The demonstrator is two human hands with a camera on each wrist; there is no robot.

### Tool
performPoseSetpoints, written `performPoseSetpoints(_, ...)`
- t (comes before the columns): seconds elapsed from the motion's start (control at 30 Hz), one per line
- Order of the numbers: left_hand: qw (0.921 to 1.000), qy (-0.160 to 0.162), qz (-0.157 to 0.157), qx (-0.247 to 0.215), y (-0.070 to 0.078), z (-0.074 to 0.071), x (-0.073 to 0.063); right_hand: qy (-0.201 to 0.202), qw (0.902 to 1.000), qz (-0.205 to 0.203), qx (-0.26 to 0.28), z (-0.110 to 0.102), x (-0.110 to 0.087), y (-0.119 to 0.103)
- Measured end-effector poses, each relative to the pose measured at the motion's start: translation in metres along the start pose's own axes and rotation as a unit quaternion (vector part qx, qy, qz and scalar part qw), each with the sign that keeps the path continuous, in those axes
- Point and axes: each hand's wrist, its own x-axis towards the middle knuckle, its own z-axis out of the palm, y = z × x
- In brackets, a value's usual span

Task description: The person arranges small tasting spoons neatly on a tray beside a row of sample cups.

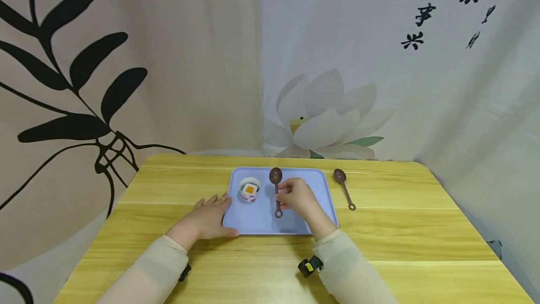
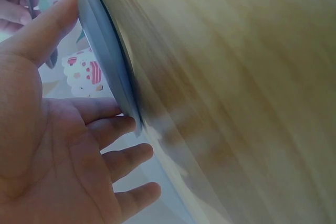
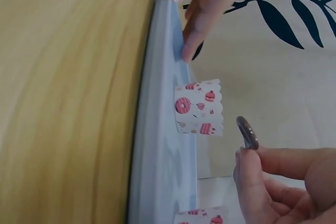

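Observation:
My right hand (image 1: 298,197) pinches a brown spoon (image 1: 275,176) by its handle, holding it above the light blue tray (image 1: 263,223). In the right wrist view, the pinched spoon (image 3: 247,132) shows nearly end-on at the fingertips. My left hand (image 1: 206,218) rests at the tray's left edge with fingers spread and thumb at the near edge. Left of the spoon, a patterned paper cup (image 1: 248,197) stands on the tray, holding a white piece with an orange square. A second patterned cup (image 3: 202,217) appears at the bottom of the right wrist view, hidden in the head view.
Another brown spoon (image 1: 346,190) lies on the wooden table (image 1: 422,247) to the right of the tray. Behind the table hangs a curtain (image 1: 211,60) with leaf and flower prints. Small dark cameras (image 1: 310,266) are strapped at the wrists.

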Motion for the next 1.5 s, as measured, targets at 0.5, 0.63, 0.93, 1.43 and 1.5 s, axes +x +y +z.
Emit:
performPoseSetpoints(0.5,1.0000,0.001,-0.001,0.004,-0.001,0.002,0.003,-0.010,0.9992,0.012,-0.035,0.013,0.002,0.006)
performPoseSetpoints(0.63,1.0000,0.003,-0.002,0.004,-0.001,0.002,0.002,-0.013,0.9987,0.016,-0.047,0.015,0.002,0.008)
performPoseSetpoints(0.93,1.0000,0.003,-0.003,0.000,0.001,0.001,0.001,-0.017,0.9985,0.009,-0.050,0.022,0.003,0.017)
performPoseSetpoints(1.43,1.0000,0.003,-0.001,-0.002,0.001,0.001,0.001,-0.015,0.9951,0.033,-0.092,0.027,0.007,0.018)
performPoseSetpoints(1.5,1.0000,0.002,-0.002,-0.002,0.000,0.001,0.000,-0.013,0.9943,0.036,-0.099,0.027,0.008,0.017)
